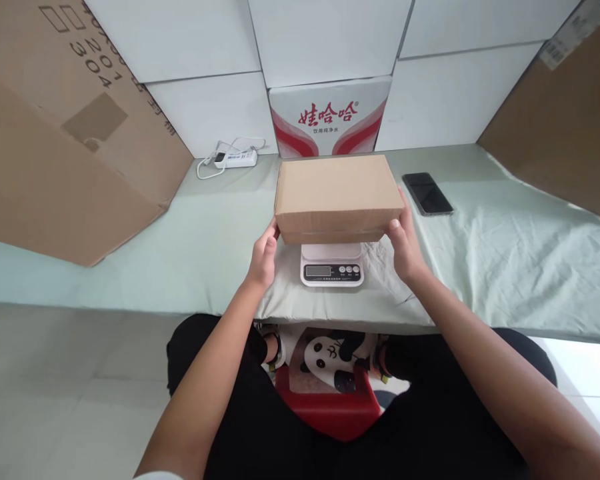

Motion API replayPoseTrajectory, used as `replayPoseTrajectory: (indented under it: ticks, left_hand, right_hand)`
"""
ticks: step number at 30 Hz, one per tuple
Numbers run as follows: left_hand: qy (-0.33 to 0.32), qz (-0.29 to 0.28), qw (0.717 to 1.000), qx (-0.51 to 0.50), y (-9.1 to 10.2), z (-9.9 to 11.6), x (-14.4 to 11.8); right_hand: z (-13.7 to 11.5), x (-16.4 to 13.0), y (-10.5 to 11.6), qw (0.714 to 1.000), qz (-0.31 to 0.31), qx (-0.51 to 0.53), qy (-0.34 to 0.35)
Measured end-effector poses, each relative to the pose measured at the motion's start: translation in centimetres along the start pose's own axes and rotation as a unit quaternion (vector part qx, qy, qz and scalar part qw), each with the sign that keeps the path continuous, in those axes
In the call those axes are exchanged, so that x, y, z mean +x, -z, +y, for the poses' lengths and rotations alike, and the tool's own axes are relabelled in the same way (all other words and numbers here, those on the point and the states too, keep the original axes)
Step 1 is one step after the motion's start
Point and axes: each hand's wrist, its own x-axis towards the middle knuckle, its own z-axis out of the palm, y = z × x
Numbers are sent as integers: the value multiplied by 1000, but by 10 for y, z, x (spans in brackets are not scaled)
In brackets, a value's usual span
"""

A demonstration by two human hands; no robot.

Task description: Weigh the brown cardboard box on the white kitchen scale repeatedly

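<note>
Fingers of two hands, left (264, 257) and right (405, 248), grasp one carton (337, 193) above one scale (332, 265).

Both bare forearms reach forward from near to far, converging toward the middle. The left hand (264, 257) stands on edge, palm turned inward to the right, fingers together and pointing far, thumb uppermost. The right hand (405, 247) mirrors it, palm facing left, fingers extended, thumb on top. Both wrists are nearly straight, the hands level with each other.
</note>
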Motion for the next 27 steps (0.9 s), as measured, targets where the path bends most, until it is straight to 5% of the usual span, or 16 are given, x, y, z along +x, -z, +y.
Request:
replayPoseTrajectory:
  ticks: [11, 18, 23, 27]
  left_hand:
    - [15, -20, 1000, -4, -1, -4, 2]
    - [-29, -7, 999, -13, -3, -13, 69]
    - [-14, 35, 999, -28, -8, -52, 127]
    - [40, 56, 997, -42, -6, -97, 144]
  right_hand:
    - [-4, 2, -6, 999, -7, 46, -25]
    - [9, 59, -8, 999, 25, 20, 18]
    - [30, 117, -24, 997, 54, -9, 55]
    - [62, 132, -39, 996, 72, -17, 54]
